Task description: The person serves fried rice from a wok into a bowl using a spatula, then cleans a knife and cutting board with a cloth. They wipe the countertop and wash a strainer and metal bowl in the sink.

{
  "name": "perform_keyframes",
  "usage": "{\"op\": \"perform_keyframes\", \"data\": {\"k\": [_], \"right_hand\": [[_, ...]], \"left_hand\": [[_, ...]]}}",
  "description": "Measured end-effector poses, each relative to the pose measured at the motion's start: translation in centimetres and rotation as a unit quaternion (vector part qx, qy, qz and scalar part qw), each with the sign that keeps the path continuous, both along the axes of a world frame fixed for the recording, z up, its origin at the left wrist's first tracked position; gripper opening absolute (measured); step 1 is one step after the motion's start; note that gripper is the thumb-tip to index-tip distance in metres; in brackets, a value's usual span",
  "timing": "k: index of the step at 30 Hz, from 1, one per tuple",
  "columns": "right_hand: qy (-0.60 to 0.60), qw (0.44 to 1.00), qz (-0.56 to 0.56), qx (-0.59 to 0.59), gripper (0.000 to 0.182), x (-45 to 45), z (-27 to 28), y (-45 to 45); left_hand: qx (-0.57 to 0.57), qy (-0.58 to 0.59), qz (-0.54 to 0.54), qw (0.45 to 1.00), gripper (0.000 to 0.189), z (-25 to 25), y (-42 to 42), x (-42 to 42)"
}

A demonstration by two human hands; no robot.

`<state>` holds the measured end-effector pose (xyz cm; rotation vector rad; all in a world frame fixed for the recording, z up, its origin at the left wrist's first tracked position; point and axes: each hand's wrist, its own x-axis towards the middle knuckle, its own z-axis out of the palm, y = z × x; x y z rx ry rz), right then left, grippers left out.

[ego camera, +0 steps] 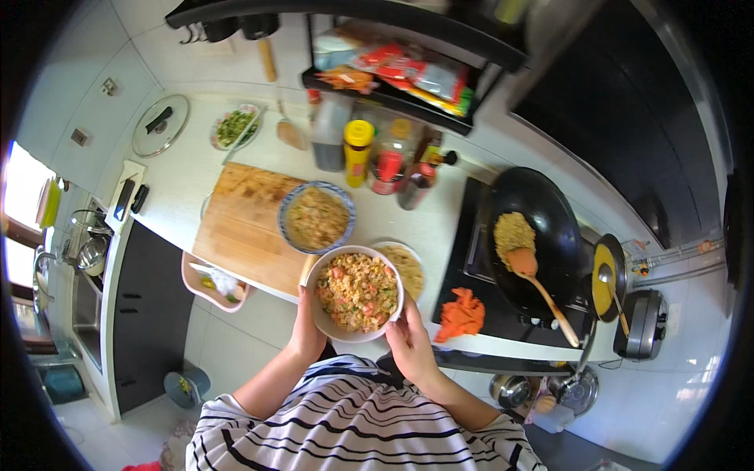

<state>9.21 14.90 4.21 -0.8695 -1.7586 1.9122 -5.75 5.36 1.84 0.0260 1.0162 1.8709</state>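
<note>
Between both hands I hold a white bowl [318, 321] filled with fried rice [356, 291], in which pink pieces and green bits show. My left hand [307, 329] grips its left side, and my right hand [412, 341] its lower right. The bowl is in front of my body, at the counter's front edge. Just beyond it, a blue-and-white patterned bowl [351, 206] of rice-like food stands at the right side of a wooden cutting board [241, 218]. Partly hidden behind the held bowl is a plate of yellowish food [406, 268].
A black wok [554, 235] on the stove holds rice and a wooden spatula [548, 303]. Near it lies an orange cloth [462, 315]. Bottles, including a yellow-capped container [357, 154], line the back. A pan [602, 271] with a ladle sits far right. A pink bin [203, 291] hangs below the board.
</note>
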Motion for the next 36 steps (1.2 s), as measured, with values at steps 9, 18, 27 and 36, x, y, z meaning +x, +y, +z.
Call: {"op": "perform_keyframes", "data": {"k": [9,18,27,36], "right_hand": [[-0.018,0.986,0.074,-0.148,0.049,-18.0,-7.9,-8.1],[-0.042,0.873,-0.22,-0.434,0.04,-23.9,-13.3,-6.6],[0.014,0.837,-0.36,-0.412,0.033,-26.8,-15.7,-4.4],[-0.096,0.902,-0.26,-0.33,0.027,-25.9,-14.6,-4.1]], "left_hand": [[-0.139,0.062,0.089,0.984,0.069,-6.8,-10.8,-17.7],[-0.259,0.068,0.067,0.961,0.075,-13.0,-7.6,-29.1],[-0.242,0.087,0.047,0.965,0.073,-13.1,-3.6,-32.4],[-0.223,0.054,0.085,0.97,0.07,-13.8,-4.5,-34.2]]}}
